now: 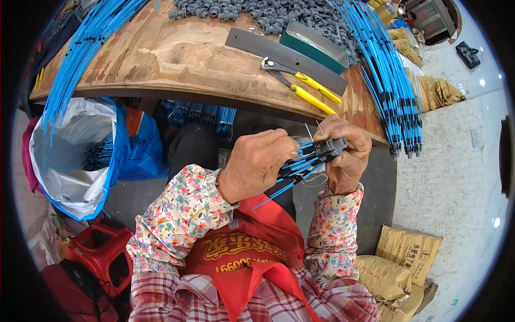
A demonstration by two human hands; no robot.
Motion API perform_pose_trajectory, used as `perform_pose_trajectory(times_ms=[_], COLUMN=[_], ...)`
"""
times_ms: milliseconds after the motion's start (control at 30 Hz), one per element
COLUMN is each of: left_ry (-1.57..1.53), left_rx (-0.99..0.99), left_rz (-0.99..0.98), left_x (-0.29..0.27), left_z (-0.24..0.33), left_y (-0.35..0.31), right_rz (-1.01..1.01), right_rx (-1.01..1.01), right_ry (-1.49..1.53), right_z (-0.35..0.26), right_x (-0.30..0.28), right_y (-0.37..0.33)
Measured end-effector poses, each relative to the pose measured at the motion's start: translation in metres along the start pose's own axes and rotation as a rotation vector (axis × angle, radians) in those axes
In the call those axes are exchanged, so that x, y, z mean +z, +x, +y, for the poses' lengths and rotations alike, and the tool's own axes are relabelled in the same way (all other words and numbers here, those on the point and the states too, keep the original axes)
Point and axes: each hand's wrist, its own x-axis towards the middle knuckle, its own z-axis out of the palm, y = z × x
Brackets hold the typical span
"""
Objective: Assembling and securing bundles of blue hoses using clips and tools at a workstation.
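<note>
Between my hands, a little in front of the table edge, is a bundle of thin blue rods with black bands, topped by a grey plastic fitting. My right hand is closed around the fitting, thumb below it and fingers behind. My left hand is curled shut, its fingertips pinching at the blue rods where they leave the fitting; its palm side is hidden. Two thin pale wire ends stick up beside the fitting, and a fine loop hangs under it.
On the wooden table lie yellow-handled pincers, a dark flat bar, a green tray and a heap of grey fittings. Blue rod bundles overhang both ends. A lined blue bag and red stool stand left.
</note>
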Motion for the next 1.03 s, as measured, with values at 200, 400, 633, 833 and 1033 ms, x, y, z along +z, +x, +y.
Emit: perform_pose_trajectory(times_ms=[200, 400, 633, 833, 1033], left_ry=[-0.128, -0.158, -0.109, -0.114, -0.124], left_rx=[-0.002, 0.068, 0.085, 0.135, 0.168], left_rz=[-0.034, -0.072, -0.092, -0.122, -0.277], left_x=[-0.001, 0.000, -0.003, -0.006, -0.017], left_z=[-0.004, -0.011, -0.009, -0.012, -0.013], left_y=[0.003, 0.007, 0.007, 0.009, 0.011], right_rz=[-0.019, -0.026, 0.009, 0.000, -0.152], right_rx=[-0.014, 0.013, 0.064, 0.074, 0.068], right_ry=[-0.034, -0.022, -0.008, -0.009, 0.027], right_z=[0.003, 0.005, 0.005, 0.004, 0.004], right_x=[0.000, 0.000, 0.003, 0.004, -0.001], right_y=[0.003, 0.007, 0.007, 0.008, 0.007])
